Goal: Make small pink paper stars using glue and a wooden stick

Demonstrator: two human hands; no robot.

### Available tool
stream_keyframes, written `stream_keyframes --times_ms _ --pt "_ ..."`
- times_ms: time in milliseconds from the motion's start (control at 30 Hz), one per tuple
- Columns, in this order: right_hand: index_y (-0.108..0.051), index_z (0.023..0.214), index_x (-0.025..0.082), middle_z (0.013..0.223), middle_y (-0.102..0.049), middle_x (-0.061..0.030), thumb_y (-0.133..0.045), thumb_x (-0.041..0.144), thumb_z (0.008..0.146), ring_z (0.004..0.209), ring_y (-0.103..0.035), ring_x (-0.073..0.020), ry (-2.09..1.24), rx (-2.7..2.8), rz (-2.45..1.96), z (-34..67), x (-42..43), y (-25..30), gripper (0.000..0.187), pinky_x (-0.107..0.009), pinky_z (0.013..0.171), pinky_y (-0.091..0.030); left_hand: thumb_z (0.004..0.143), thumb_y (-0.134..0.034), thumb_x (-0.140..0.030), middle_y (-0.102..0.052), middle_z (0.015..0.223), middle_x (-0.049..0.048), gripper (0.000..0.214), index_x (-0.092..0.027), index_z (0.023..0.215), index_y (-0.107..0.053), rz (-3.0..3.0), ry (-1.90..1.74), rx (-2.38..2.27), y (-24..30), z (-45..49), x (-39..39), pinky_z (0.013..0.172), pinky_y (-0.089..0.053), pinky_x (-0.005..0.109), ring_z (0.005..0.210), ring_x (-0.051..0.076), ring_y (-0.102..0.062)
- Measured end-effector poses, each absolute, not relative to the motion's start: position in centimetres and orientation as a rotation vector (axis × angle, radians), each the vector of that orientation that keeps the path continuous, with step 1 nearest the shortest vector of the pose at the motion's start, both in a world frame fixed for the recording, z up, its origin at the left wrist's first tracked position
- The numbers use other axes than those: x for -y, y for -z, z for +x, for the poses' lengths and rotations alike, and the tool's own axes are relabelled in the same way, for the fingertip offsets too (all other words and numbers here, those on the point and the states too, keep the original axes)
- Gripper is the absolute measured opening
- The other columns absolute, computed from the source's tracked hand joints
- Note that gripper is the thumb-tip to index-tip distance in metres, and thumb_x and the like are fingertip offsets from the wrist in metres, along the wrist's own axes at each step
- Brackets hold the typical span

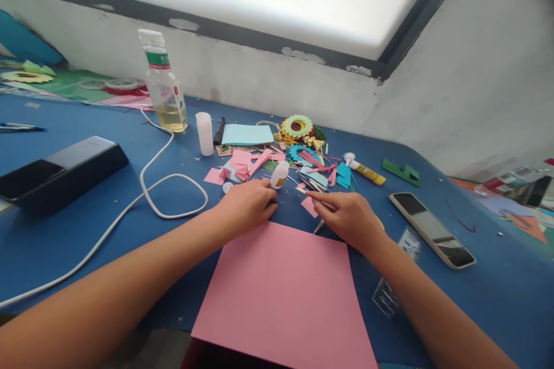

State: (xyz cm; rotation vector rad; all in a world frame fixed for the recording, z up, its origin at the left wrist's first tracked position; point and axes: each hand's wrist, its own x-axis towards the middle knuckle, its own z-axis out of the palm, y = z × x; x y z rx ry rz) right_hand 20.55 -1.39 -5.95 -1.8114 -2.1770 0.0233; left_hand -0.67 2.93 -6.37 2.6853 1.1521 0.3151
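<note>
My left hand [251, 203] rests at the far edge of a pink paper sheet [285, 294], fingers curled in. Right beside its fingertips is a small white bottle [280, 174] with a yellowish label; whether they grip it, I cannot tell. My right hand [350, 214] is closed around a thin stick [322, 203] with a pale tip, pointing left toward a heap of paper scraps [242, 164]. Below its fingers a metal point [319, 226] shows, the rest of that tool hidden. The pink sheet lies between my forearms, its near edge over the table's front.
A drink bottle [168, 98], a white plastic tube [205, 134] and a looped white cable [145, 184] occupy the left. Paper rings [298, 126] lie at the back. Rightward are a yellow glue tube [367, 173], a green cutout [401, 172] and a phone [433, 230].
</note>
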Motion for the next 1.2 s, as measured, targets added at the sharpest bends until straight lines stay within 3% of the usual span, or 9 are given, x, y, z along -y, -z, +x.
stream_keyframes --times_ms 100,233,467,700,933,1200 --pt "-0.071 0.101 0.026 0.065 -0.072 -0.0033 -0.05 0.027 0.081 0.052 -0.059 -0.0143 -0.057 2.193 -1.823 20.0 1.0 6.0 0.028 -0.023 0.048 -0.036 0.085 -0.045 -0.023 -0.064 0.097 0.0066 0.025 -0.018 0.092 -0.068 2.688 -0.316 -1.151 6.4 -0.7 -2.9 0.07 -0.048 0.029 0.09 0.021 -0.062" --pt "-0.072 0.097 0.028 0.062 -0.071 -0.0008 -0.052 0.029 0.081 0.049 -0.057 -0.0124 -0.136 2.21 -1.809 20.6 1.3 5.6 0.026 -0.022 0.047 -0.037 0.085 -0.046 -0.024 -0.064 0.097 0.0061 0.024 -0.019 0.092 -0.068 2.694 -0.32 -1.15 6.3 -0.7 -2.9 0.07 -0.048 0.029 0.088 0.02 -0.062" --pt "-0.067 0.109 0.024 0.078 -0.074 -0.0021 -0.045 0.023 0.085 0.056 -0.061 -0.0121 -0.183 2.176 -1.772 20.9 0.9 6.4 0.033 -0.02 0.049 -0.04 0.085 -0.045 -0.025 -0.064 0.098 0.0056 0.025 -0.02 0.093 -0.068 2.692 -0.321 -1.151 6.5 -0.7 -3.1 0.069 -0.048 0.027 0.09 0.02 -0.062" --pt "-0.067 0.108 0.031 0.063 -0.072 -0.0019 -0.048 0.035 0.085 0.05 -0.061 -0.0149 -0.016 2.251 -1.864 20.8 1.0 6.5 0.03 -0.023 0.045 -0.035 0.086 -0.045 -0.024 -0.064 0.097 0.006 0.024 -0.019 0.093 -0.068 2.695 -0.307 -1.148 6.3 -0.8 -3.0 0.073 -0.049 0.029 0.089 0.02 -0.062" --pt "-0.065 0.11 0.032 0.064 -0.072 -0.0039 -0.048 0.028 0.085 0.055 -0.064 -0.018 0.214 2.273 -1.928 20.3 1.1 6.3 0.031 -0.024 0.046 -0.034 0.085 -0.047 -0.023 -0.065 0.097 0.0065 0.023 -0.019 0.094 -0.068 2.69 -0.286 -1.166 5.9 -0.7 -2.9 0.072 -0.05 0.028 0.089 0.02 -0.061" --pt "-0.064 0.109 0.039 0.064 -0.071 -0.002 -0.047 0.035 0.087 0.054 -0.063 -0.0176 0.269 2.44 -1.919 20.3 1.4 6.1 0.028 -0.025 0.044 -0.029 0.085 -0.046 -0.024 -0.064 0.099 0.0065 0.024 -0.019 0.094 -0.068 2.658 -0.304 -1.155 6.2 -0.7 -2.9 0.07 -0.05 0.03 0.093 0.022 -0.06"
